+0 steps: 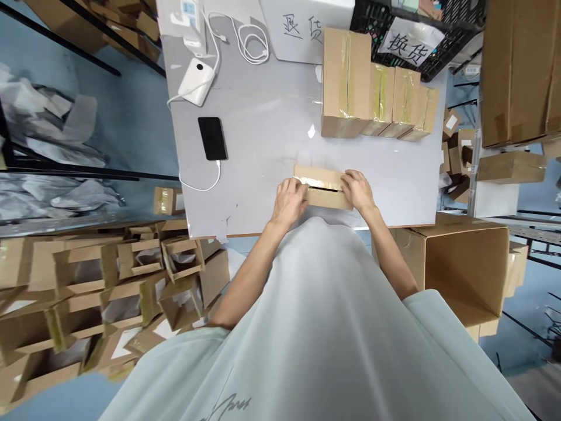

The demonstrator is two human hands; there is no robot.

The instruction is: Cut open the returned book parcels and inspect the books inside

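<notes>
A small cardboard box (329, 200) lies at the table's front edge, right before my body. Its two top flaps nearly meet, leaving a dark narrow slit between them, and shiny tape shows on the far flap. My left hand (289, 202) grips the box's left end with curled fingers. At the other end, my right hand (358, 190) holds the right corner between thumb and fingers. What lies inside the box cannot be seen.
Taped cardboard boxes (346, 82) stand in a row at the back right, beside a black crate (438, 55) and a whitish bin (302, 44). Leftward lie a black phone (213, 138), a white power bank (197, 82) and cables. A large open carton (464, 275) stands right of me.
</notes>
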